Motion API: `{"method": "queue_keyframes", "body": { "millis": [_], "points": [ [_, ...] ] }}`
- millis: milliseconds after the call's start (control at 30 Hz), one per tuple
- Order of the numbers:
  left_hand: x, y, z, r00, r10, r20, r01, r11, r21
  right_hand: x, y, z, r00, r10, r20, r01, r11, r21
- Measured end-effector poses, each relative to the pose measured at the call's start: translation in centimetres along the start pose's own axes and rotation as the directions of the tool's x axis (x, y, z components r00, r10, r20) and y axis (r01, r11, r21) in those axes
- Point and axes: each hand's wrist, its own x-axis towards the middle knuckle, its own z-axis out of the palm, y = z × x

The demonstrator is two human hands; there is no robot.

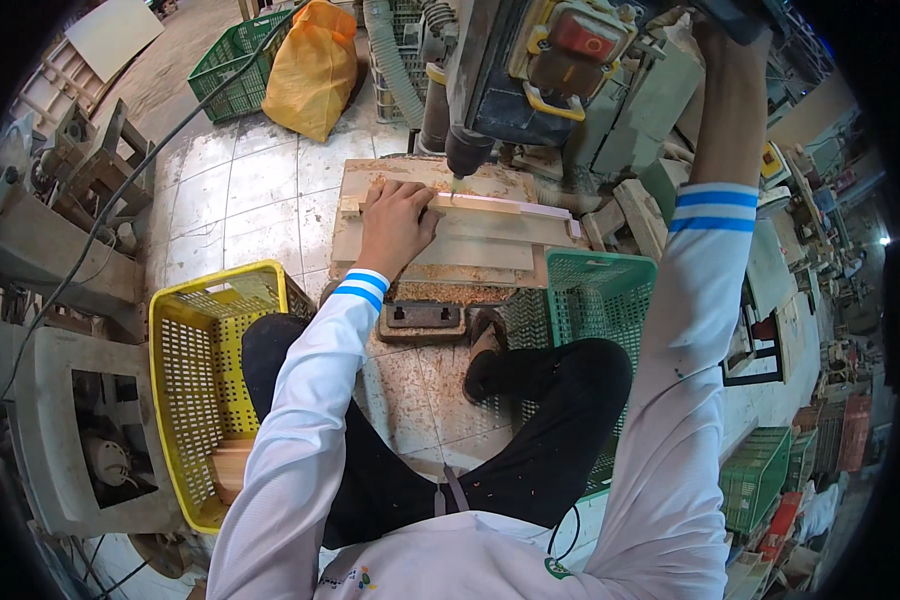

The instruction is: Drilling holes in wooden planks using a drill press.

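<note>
My left hand (396, 222) has its curled fingers over a pale wooden strip (492, 203), holding it on a wooden board (485, 252) scattered with shavings. The drill press chuck (466, 150) hangs just above the strip, with a blurred bit below it. My right hand (722, 38) is raised beside a dark machine part at the top right; its fingers are hidden. The press head has a switch box (580, 35).
A yellow basket (175, 390) with wood pieces stands at my left, a green basket (600, 275) at my right. An orange sack (310, 70) and another green crate (212, 80) lie behind on the tiled floor. Machinery and a cable fill the left side.
</note>
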Motion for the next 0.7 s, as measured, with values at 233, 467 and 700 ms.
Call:
{"method": "queue_keyframes", "body": {
  "millis": [233,467,700],
  "points": [
    [0.1,0.1,-0.1,1.000,-0.013,0.021,0.014,0.999,-0.032,-3.1,4.6,2.1,0.838,-0.528,0.138,0.484,0.602,-0.635],
    [0.1,0.0,0.0,1.000,0.002,-0.008,-0.002,1.000,-0.015,-7.3,1.5,5.3,0.850,0.512,0.122,-0.460,0.611,0.644],
    [0.0,-0.1,0.0,1.000,-0.012,0.007,0.012,1.000,-0.013,-9.8,1.4,3.7,0.951,0.296,0.094,-0.299,0.795,0.528]
  ]
}}
